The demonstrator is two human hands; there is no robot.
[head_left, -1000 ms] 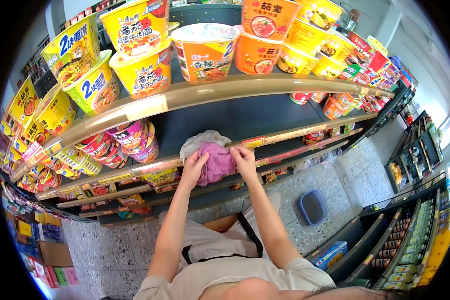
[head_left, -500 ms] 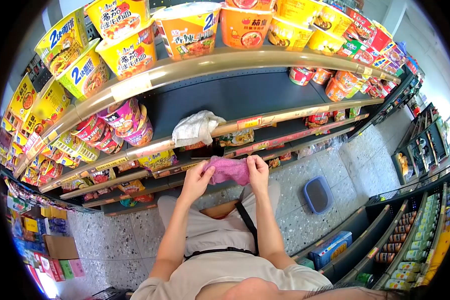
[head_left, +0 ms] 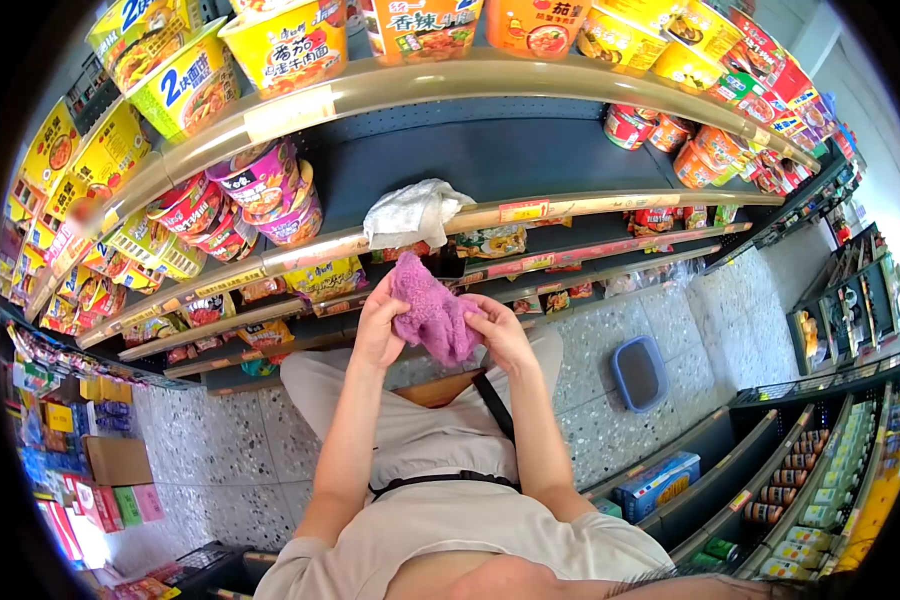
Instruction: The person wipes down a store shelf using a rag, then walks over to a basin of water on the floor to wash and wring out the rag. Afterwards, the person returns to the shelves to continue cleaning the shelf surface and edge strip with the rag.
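Note:
A crumpled purple cloth [head_left: 435,312] is held between my two hands, above my lap and in front of the shelves. My left hand [head_left: 378,325] grips its left side with closed fingers. On the right side, my right hand [head_left: 500,333] pinches the cloth's edge. Just beyond, a white cloth [head_left: 415,212] lies over the front edge of a dark shelf [head_left: 530,160] and hangs down a little. Purple noodle bowls [head_left: 288,205] stand stacked on that shelf, left of the white cloth.
Noodle tubs [head_left: 288,50] line the upper shelf; noodle packets [head_left: 325,278] lie on lower shelves. A blue-rimmed bin [head_left: 639,374] stands on the speckled floor at right. Shelving with cans [head_left: 790,478] is at lower right, cardboard boxes [head_left: 118,461] at lower left.
The purple cloth has moved down, away from the white cloth and shelf edge. Since half a second ago it has been bunched and turned, its upper end now raised beside my left hand.

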